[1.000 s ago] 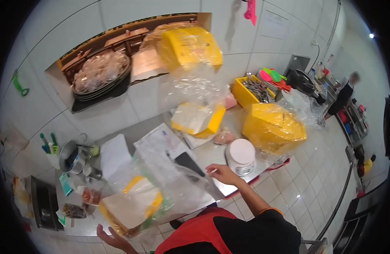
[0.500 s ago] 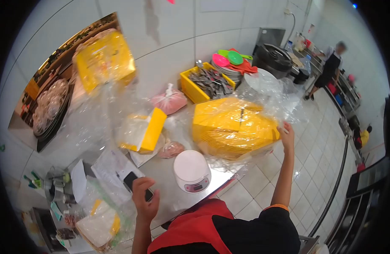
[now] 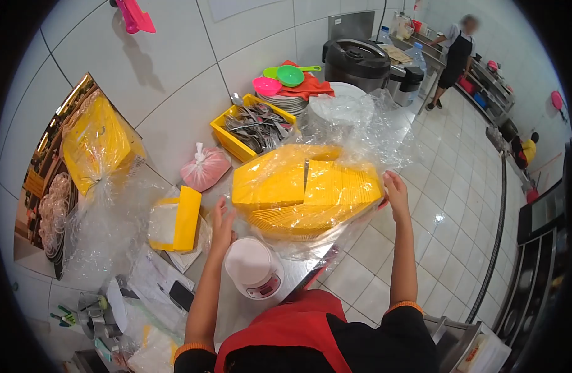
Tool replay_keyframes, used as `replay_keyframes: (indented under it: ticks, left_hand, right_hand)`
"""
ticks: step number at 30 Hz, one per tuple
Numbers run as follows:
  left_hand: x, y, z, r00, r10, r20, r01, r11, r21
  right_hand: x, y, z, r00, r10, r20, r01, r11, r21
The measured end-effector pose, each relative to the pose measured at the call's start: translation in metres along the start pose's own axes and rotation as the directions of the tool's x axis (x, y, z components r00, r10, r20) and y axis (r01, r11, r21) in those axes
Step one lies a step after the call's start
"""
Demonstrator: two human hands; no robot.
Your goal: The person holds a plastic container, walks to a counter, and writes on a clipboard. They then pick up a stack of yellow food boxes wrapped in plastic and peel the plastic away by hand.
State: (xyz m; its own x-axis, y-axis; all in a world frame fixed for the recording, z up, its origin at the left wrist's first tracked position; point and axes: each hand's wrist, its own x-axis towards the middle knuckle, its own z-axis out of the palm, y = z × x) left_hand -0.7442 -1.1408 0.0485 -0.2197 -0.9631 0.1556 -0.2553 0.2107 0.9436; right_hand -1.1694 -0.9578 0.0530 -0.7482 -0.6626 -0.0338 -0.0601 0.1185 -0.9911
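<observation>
A clear plastic bag packed with stacked, folded yellow paper boxes lies across the metal table. At its right end, my right hand is closed on the bag's edge. My left hand is beside the bag's left end, its fingers stretched upward and apart; nothing shows in it. Just below that hand stands a round pale kitchen scale. To the left is an open yellow box with a white inside. Behind it sits a knotted bag of pink stuff.
Behind the bag stand a yellow bin of cutlery, stacked plates with colored scoops, and a black cooker. A phone lies on papers at left. A person in an apron stands at the far right.
My left hand has moved from beside the phone up to the bag's left end. My right hand stays at the bag's right end. The view has shifted.
</observation>
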Motion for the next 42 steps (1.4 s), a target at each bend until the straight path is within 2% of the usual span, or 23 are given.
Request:
replay_keyframes:
  ticks: [1, 2, 3, 4, 5, 7, 9, 11, 14, 17, 18, 20, 21, 30, 31, 33, 34, 37, 39, 41, 42]
  left_hand:
    - [0.009, -0.003, 0.006, 0.967, -0.251, 0.034, 0.253, 0.951, -0.180]
    - [0.015, -0.007, 0.011, 0.874, -0.473, 0.113, 0.481, 0.807, -0.343]
    - [0.017, -0.012, 0.015, 0.877, -0.469, 0.103, 0.474, 0.811, -0.344]
    - [0.015, -0.020, 0.018, 0.943, -0.274, 0.191, 0.319, 0.908, -0.271]
    - [0.008, -0.026, 0.021, 0.955, -0.078, 0.287, 0.143, 0.967, -0.212]
    - [-0.022, -0.022, 0.033, 0.939, -0.089, 0.332, 0.194, 0.935, -0.299]
    - [-0.053, -0.011, 0.043, 0.945, 0.215, 0.248, -0.208, 0.977, -0.054]
    - [-0.074, 0.020, 0.046, 0.897, 0.316, 0.309, -0.312, 0.948, -0.062]
    - [-0.095, 0.030, 0.056, 0.854, 0.355, 0.381, -0.363, 0.930, -0.054]
    - [-0.104, 0.031, 0.063, 0.787, 0.431, 0.442, -0.403, 0.901, -0.161]
    - [-0.107, 0.030, 0.064, 0.799, 0.422, 0.428, -0.390, 0.906, -0.165]
    - [-0.109, 0.039, 0.062, 0.740, 0.405, 0.538, -0.377, 0.911, -0.167]
    - [-0.108, 0.042, 0.062, 0.717, 0.442, 0.539, -0.420, 0.891, -0.172]
    - [-0.108, 0.034, 0.062, 0.718, 0.452, 0.529, -0.400, 0.890, -0.218]
    - [-0.106, 0.031, 0.063, 0.697, 0.473, 0.539, -0.413, 0.879, -0.236]
    - [-0.101, 0.022, 0.064, 0.775, 0.454, 0.440, -0.403, 0.891, -0.210]
    - [-0.093, 0.030, 0.054, 0.808, 0.381, 0.448, -0.351, 0.924, -0.153]
    - [-0.075, 0.018, 0.052, 0.908, 0.353, 0.226, -0.329, 0.934, -0.140]
    - [-0.057, 0.007, 0.047, 0.947, 0.302, 0.110, -0.284, 0.947, -0.150]
    - [-0.037, 0.001, 0.040, 0.977, 0.209, 0.046, -0.199, 0.966, -0.166]
    - [-0.028, -0.002, 0.037, 0.989, 0.144, 0.027, -0.136, 0.974, -0.182]
  right_hand:
    - [0.004, 0.001, 0.002, 0.997, 0.066, 0.040, -0.066, 0.998, 0.012]
    - [0.010, 0.006, 0.005, 0.997, 0.060, 0.049, -0.061, 0.998, 0.019]
    - [0.015, 0.014, 0.010, 0.980, 0.134, 0.146, -0.150, 0.983, 0.110]
    - [0.020, 0.025, 0.018, 0.948, 0.197, 0.250, -0.247, 0.950, 0.188]
    - [0.022, 0.037, 0.027, 0.952, 0.223, 0.209, -0.290, 0.875, 0.387]
    - [0.022, 0.028, 0.025, 0.942, 0.174, 0.286, -0.288, 0.858, 0.426]
    - [0.028, 0.025, 0.022, 0.920, 0.132, 0.370, -0.299, 0.844, 0.444]
    - [0.038, 0.026, 0.014, 0.919, 0.097, 0.382, -0.264, 0.870, 0.416]
    - [0.048, 0.017, 0.008, 0.895, 0.194, 0.401, -0.359, 0.847, 0.391]
    - [0.053, 0.009, 0.003, 0.875, 0.203, 0.438, -0.376, 0.857, 0.353]
    - [0.055, 0.007, 0.004, 0.869, 0.211, 0.447, -0.381, 0.863, 0.333]
    - [0.057, 0.003, 0.006, 0.879, 0.169, 0.446, -0.336, 0.883, 0.328]
    - [0.058, 0.004, 0.009, 0.873, 0.154, 0.462, -0.339, 0.874, 0.348]
    - [0.069, 0.012, -0.001, 0.881, 0.126, 0.457, -0.297, 0.897, 0.326]
    - [0.064, 0.015, -0.005, 0.882, 0.122, 0.454, -0.292, 0.898, 0.328]
    - [0.056, 0.019, -0.008, 0.889, 0.120, 0.442, -0.281, 0.904, 0.321]
    - [0.046, 0.012, -0.003, 0.900, 0.142, 0.412, -0.282, 0.911, 0.302]
    - [0.024, 0.006, 0.019, 0.901, 0.187, 0.392, -0.324, 0.890, 0.320]
    - [0.014, 0.010, 0.031, 0.916, 0.164, 0.365, -0.244, 0.952, 0.186]
    - [0.000, 0.003, 0.039, 0.870, 0.283, 0.404, -0.376, 0.910, 0.173]
    - [-0.005, 0.003, 0.040, 0.886, 0.266, 0.380, -0.357, 0.913, 0.194]
